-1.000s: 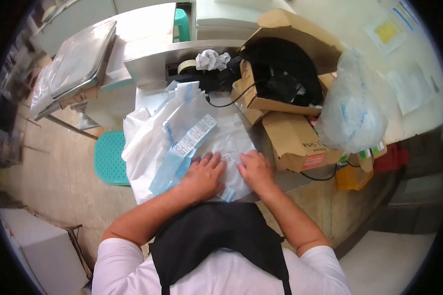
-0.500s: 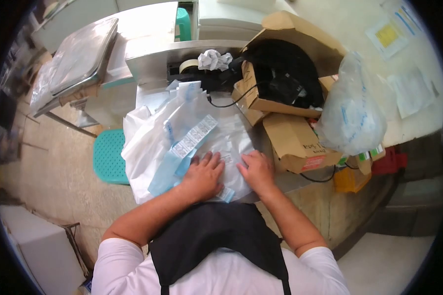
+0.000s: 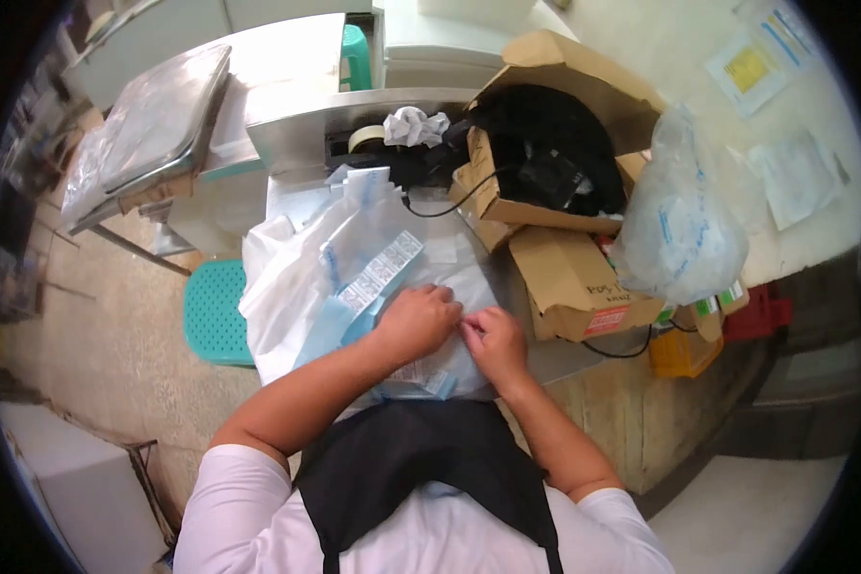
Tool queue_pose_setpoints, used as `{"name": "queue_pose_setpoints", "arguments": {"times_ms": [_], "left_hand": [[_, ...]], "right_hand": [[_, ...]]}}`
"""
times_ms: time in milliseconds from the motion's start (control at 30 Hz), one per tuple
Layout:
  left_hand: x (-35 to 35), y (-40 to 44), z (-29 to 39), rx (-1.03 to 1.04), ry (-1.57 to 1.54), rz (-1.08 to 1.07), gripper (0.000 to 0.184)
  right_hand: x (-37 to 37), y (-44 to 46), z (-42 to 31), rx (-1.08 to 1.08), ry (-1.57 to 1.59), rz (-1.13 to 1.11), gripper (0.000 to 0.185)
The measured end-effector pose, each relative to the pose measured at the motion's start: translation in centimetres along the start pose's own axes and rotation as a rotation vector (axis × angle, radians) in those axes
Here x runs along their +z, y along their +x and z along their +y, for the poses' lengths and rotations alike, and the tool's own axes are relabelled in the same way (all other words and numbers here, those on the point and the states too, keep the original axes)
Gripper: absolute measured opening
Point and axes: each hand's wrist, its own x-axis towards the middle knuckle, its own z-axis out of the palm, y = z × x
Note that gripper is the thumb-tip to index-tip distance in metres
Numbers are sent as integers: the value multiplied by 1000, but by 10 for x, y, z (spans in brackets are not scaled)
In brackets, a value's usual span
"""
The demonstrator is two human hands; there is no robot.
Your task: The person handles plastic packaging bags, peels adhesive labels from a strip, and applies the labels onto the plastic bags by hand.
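Note:
My left hand [image 3: 419, 320] is closed, its fingers curled over the clear plastic bag [image 3: 457, 277] on the table. Close to its fingertips, my right hand [image 3: 496, 348] pinches at the bag's surface near the right edge. The exact fold between the fingers is too small to see. Under my left forearm lies a blue-edged plastic strip with a printed white label [image 3: 381, 272]. White plastic bags [image 3: 282, 263] are heaped on the left of it, and another blue-edged piece [image 3: 438, 385] pokes out below my hands.
At the back right an open cardboard box [image 3: 545, 212] holds black material, with a flatter box [image 3: 569, 273] in front. A filled plastic bag [image 3: 684, 234] hangs beside them. Tape [image 3: 365, 139] and crumpled paper [image 3: 415, 126] lie behind. A green stool [image 3: 218, 311] stands left.
My left hand has lifted from lying flat and moved up and right, its fingers now curled beside my right hand. My right hand has shifted slightly and pinches at the bag.

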Motion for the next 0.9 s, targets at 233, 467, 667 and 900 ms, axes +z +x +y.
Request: {"name": "queue_pose_setpoints", "arguments": {"times_ms": [233,467,667,900], "left_hand": [[-4,-12,44,128,-151,-157,40],[34,3,61,249,7,-136,24],[35,2,61,127,-52,-172,16],[25,-11,44,-78,-529,-98,13]], "right_hand": [[-51,-23,9,320,243,-27,14],[-63,-57,7,311,286,43,14],[-62,-85,33,530,533,85,17],[-43,-81,25,663,704,-5,23]]}}
